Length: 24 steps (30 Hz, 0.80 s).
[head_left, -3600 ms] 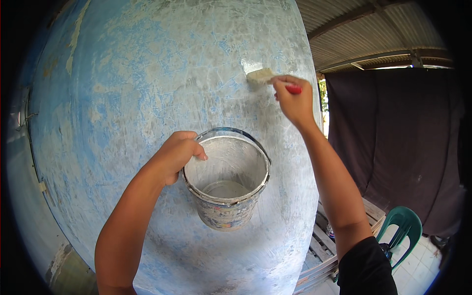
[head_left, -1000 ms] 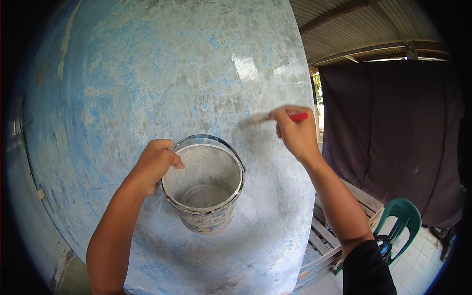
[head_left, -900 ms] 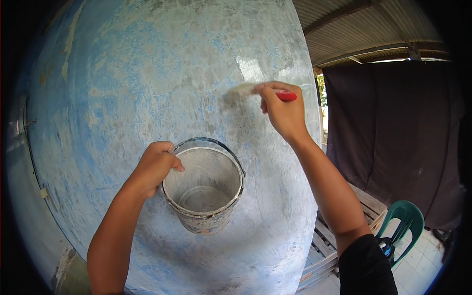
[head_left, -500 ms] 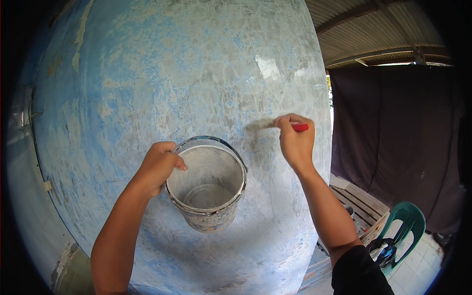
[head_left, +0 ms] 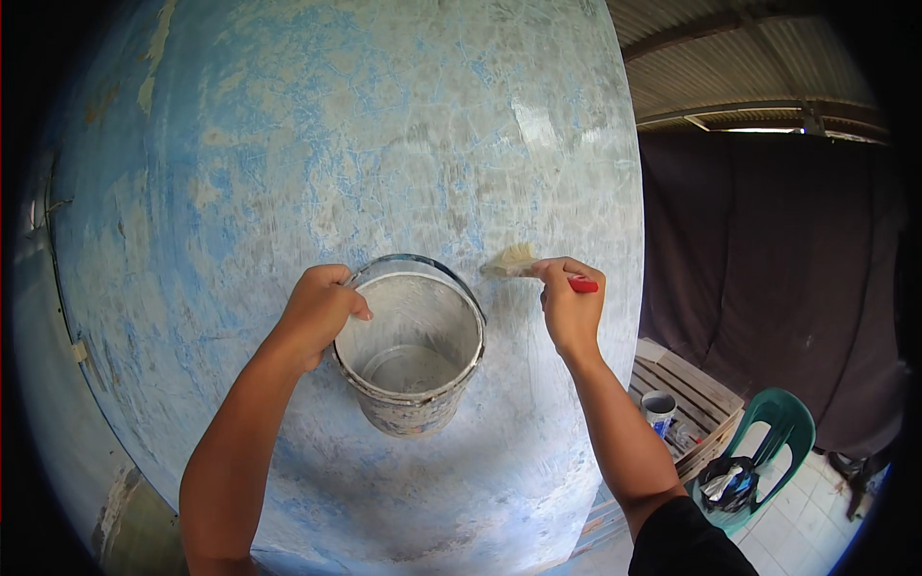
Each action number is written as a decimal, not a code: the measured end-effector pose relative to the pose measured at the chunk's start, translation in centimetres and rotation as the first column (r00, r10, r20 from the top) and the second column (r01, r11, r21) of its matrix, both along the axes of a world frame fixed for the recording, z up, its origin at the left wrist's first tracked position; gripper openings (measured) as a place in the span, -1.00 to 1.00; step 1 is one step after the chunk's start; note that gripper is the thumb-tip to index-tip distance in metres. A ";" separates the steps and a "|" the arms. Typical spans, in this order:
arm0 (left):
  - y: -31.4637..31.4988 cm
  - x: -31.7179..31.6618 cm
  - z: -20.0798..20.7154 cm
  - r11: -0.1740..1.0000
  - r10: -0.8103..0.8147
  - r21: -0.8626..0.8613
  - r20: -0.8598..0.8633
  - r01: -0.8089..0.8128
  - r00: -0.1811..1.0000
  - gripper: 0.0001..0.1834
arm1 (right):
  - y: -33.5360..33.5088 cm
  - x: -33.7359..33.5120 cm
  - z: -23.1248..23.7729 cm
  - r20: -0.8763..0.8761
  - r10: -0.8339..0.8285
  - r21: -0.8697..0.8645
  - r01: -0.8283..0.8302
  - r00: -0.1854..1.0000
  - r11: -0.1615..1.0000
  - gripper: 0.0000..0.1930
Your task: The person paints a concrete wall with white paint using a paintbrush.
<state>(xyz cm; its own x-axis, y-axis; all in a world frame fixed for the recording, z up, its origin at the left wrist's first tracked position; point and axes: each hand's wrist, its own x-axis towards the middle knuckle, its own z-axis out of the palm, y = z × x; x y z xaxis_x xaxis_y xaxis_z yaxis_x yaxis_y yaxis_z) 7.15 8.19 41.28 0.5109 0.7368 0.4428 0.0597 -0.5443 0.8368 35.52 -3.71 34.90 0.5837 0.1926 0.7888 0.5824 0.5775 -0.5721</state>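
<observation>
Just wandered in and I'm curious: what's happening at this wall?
A person is brushing a mottled blue and white wall. The right hand holds a red-handled paintbrush, bristles against the wall. The left hand has a grip on the rim of a paint-smeared bucket with a little liquid at the bottom.

Down to your right, a slatted wooden pallet carries a small can, with a green chair standing on the tiled floor beside it.

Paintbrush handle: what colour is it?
Red, on the paintbrush in the right hand; head view.
</observation>
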 end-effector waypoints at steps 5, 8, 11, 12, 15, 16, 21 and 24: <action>0.0 0.0 0.1 0.998 0.011 0.064 -0.050 -0.008 0.999 -0.73 | 0.8 -2.4 5.9 0.146 0.080 0.190 -0.107 0.986 0.976 -0.78; 0.5 -0.2 -0.4 0.998 -0.012 0.055 -0.022 0.013 1.000 -0.71 | 3.6 -1.2 7.4 0.233 0.019 0.233 -0.075 0.972 0.970 -0.78; 0.0 -0.6 -0.8 0.999 -0.004 0.048 -0.033 0.006 0.999 -0.71 | 3.8 -1.2 3.6 0.255 -0.167 0.218 0.112 0.952 0.969 -0.78; 0.4 -0.9 -1.0 0.999 0.000 0.045 -0.031 0.002 1.000 -0.71 | 3.9 -1.7 2.3 0.232 -0.171 0.257 0.109 0.957 0.960 -0.78; 1.4 -1.7 -2.1 0.999 -0.018 0.034 -0.048 0.020 0.999 -0.70 | 0.4 -3.9 2.2 0.033 -0.233 -0.166 0.235 0.972 0.958 -0.77; 1.4 -2.0 -2.2 0.998 0.006 0.070 -0.073 -0.001 0.997 -0.73 | -0.3 -4.4 2.8 0.018 -0.224 -0.105 0.225 0.974 0.969 -0.76; 1.7 -2.0 -2.6 0.999 -0.017 0.033 -0.063 0.019 0.998 -0.71 | 1.3 -4.5 5.2 0.181 -0.164 0.155 0.137 0.970 0.978 -0.77; 1.9 -2.0 -3.0 0.998 -0.058 0.000 -0.016 0.058 0.998 -0.71 | 4.1 -2.3 1.8 0.210 -0.099 0.193 0.058 0.973 0.979 -0.77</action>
